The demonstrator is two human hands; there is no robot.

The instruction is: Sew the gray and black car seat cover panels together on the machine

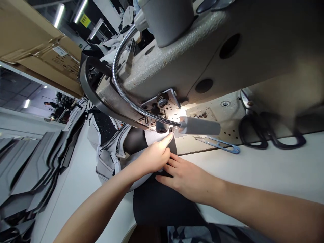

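My left hand [155,155] is closed at the sewing machine's needle area, its index finger stretched toward the presser foot and the other fingers curled on the fabric. Under those fingers lies a light grey fabric piece [153,136] over black fabric [164,202], which hangs down toward my lap. Just right of it, my right hand [186,175] lies flat on the black fabric with its fingers extended, their tips touching or close to my left hand. The sewing machine [152,71] arches over the work, and its lamp [199,126] lights the needle, which is mostly hidden.
Blue thread snips [227,147] and black-handled scissors [255,131] lie on the machine bed at right. Sewn grey and black pieces [106,162] are bunched left of the needle. Stacked grey panels [27,165] stand at far left, below a cardboard box [43,47].
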